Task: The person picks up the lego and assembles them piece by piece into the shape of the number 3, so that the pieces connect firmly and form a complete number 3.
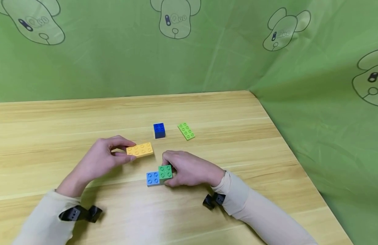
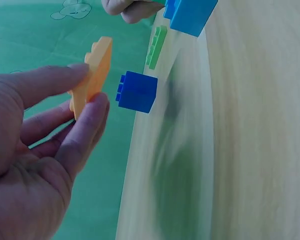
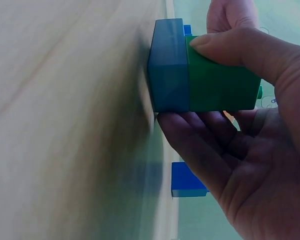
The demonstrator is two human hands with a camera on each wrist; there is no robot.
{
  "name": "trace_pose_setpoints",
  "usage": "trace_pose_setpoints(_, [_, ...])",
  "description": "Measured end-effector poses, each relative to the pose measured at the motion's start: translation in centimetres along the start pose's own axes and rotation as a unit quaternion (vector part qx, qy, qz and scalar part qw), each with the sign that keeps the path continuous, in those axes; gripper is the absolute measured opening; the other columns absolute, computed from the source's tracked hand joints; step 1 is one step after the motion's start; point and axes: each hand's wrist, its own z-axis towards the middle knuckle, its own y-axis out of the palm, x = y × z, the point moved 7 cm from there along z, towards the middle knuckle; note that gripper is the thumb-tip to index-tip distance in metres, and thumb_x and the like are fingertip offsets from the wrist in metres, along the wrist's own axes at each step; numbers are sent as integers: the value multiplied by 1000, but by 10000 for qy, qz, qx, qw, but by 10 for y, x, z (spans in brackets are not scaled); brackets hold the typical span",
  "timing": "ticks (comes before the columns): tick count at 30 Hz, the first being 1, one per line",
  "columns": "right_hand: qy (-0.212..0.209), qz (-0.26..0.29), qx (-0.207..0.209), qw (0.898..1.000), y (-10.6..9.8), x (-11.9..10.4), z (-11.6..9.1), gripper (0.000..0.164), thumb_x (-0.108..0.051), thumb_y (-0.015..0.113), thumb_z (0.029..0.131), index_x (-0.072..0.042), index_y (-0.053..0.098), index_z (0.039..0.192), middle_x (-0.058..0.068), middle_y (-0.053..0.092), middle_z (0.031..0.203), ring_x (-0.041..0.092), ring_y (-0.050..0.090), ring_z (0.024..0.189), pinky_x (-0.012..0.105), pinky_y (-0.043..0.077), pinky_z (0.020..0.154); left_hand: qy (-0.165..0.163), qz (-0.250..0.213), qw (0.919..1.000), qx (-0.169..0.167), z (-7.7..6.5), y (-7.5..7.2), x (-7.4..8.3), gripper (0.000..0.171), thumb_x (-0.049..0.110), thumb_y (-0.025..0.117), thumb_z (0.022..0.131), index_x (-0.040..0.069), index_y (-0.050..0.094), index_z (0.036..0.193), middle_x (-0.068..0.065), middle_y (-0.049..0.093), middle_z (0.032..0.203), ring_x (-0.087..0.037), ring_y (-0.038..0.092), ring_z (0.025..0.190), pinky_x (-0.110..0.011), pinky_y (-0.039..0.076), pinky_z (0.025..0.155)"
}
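Note:
My left hand pinches a flat orange-yellow building plate by its left end, thumb on one side and fingers on the other. In the left wrist view the plate is up off the tabletop, its studs turned away from the wood. To the right, my right hand grips a green building brick joined on top of a longer light blue brick. The green one covers the right part of the blue one, leaving several studs bare at its left. In the right wrist view, the thumb lies along the green brick's side.
Beyond the hands, a dark blue brick and a flat lime green plate lie on the wooden table. A green curtain hangs along the back and right edges. Small black cameras sit on both wrists.

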Motion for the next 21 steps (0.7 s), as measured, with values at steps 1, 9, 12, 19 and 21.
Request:
trace_pose_setpoints(1, [15,18,-3,10000,0,0,0,34,-23,82,81,-18,50,92,0,53,82,9,47,72,21,38,57,25,-64,10000,-12,0,1,0,33,20,79,85,7,70,114,-6,66,110,-21,63,90,-29,57,70])
trace_pose_setpoints(9, [-1,124,8,9999,0,2,0,33,-22,82,80,-18,51,92,0,53,82,9,47,72,21,38,57,228,-607,9978,-162,-4,7,6,33,18,80,84,6,70,113,-6,65,112,-25,64,93,-28,57,67])
trace_pose_setpoints(12, [-18,153,18,9999,0,1,0,34,-22,82,80,-18,50,91,0,52,82,9,47,72,21,37,58,296,-819,9960,-213,-6,9,9,34,16,81,83,5,70,113,-8,64,113,-26,66,93,-29,58,68])
trace_pose_setpoints(19, [-40,186,6,9998,0,1,1,36,-22,82,80,-16,49,92,1,53,82,10,48,73,21,38,57,459,-1208,9906,-438,-9,17,16,35,7,81,81,2,69,113,-11,64,114,-20,69,90,-32,59,73])
trace_pose_setpoints(21, [-16,199,-10,9998,1,1,1,37,-22,83,79,-16,49,94,0,54,85,11,50,75,21,40,58,504,-1274,9893,-493,-10,18,18,35,6,81,80,1,69,112,-12,63,114,-20,69,90,-33,59,74])
